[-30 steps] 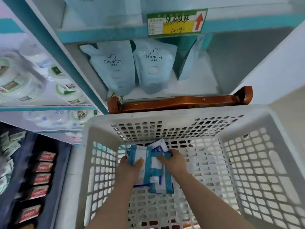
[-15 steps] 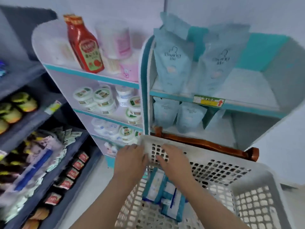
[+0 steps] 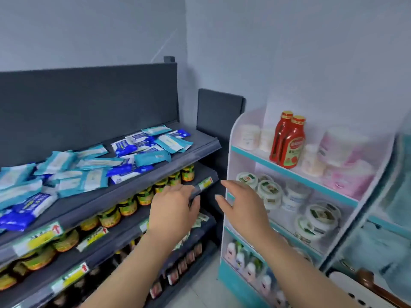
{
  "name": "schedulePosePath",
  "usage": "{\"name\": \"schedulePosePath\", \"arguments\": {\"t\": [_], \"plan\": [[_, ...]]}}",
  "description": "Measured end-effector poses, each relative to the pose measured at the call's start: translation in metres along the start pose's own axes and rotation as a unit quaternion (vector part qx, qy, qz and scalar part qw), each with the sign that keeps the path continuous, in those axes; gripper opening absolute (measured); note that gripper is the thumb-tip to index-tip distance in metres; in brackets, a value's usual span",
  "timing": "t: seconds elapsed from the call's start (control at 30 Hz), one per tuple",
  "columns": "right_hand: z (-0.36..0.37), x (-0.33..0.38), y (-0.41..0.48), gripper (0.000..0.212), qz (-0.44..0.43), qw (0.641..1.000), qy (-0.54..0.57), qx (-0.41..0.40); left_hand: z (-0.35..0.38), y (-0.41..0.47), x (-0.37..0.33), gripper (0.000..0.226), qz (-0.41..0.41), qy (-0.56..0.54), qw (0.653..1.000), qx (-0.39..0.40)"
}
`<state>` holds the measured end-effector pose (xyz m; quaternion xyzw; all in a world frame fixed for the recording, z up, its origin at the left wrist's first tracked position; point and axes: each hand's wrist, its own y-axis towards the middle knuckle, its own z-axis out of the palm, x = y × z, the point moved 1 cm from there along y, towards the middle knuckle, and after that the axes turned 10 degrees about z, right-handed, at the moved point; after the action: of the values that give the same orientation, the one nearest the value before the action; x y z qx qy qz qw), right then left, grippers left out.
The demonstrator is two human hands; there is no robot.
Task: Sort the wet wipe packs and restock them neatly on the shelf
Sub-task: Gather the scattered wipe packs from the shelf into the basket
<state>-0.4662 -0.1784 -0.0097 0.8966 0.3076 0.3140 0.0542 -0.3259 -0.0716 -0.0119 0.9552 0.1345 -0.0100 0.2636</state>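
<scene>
Wet wipe packs [image 3: 89,170] lie in loose jumble on top dark shelf [image 3: 200,144], left side of scene, teal and blue wrappers overlapping (no order to them). Jars [image 3: 142,197] line shelf below. Left hand [image 3: 172,210] hovers near second shelf's front edge, fingers spread apart, holding nothing. Right hand [image 3: 241,206] just beside it, fingers apart too, empty. White rack [image 3: 235,138] at right carries two red bottles [image 3: 288,143] and round tubs [image 3: 269,190]. Basket corner [image 3: 355,292] near right.
</scene>
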Motion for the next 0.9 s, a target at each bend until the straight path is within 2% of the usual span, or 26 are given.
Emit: {"name": "schedulePosePath", "arguments": {"t": [0.1, 0.33, 0.53, 0.67, 0.77, 0.9], "plan": [[0.034, 0.054, 0.044, 0.046, -0.008, 1.000, 0.020, 0.002, -0.014, 0.021, 0.067, 0.026, -0.025, 0.012, 1.000, -0.005], [0.088, 0.125, 0.131, 0.050, 0.029, 0.998, 0.047, 0.038, -0.005, 0.074, 0.180, 0.041, -0.098, 0.000, 0.995, 0.032], [0.130, 0.127, 0.205, 0.051, 0.027, 0.997, 0.000, 0.072, 0.037, 0.125, 0.231, 0.053, -0.150, -0.028, 0.981, 0.116], [0.162, 0.114, 0.263, 0.055, 0.018, 0.993, -0.027, 0.114, 0.071, 0.157, 0.248, 0.080, -0.175, -0.047, 0.963, 0.201], [0.184, 0.101, 0.306, 0.059, 0.005, 0.986, -0.063, 0.154, 0.097, 0.174, 0.261, 0.097, -0.207, -0.079, 0.946, 0.236], [0.208, 0.085, 0.349, 0.071, 0.017, 0.964, -0.131, 0.231, 0.118, 0.193, 0.277, 0.088, -0.252, -0.058, 0.936, 0.238]]}}
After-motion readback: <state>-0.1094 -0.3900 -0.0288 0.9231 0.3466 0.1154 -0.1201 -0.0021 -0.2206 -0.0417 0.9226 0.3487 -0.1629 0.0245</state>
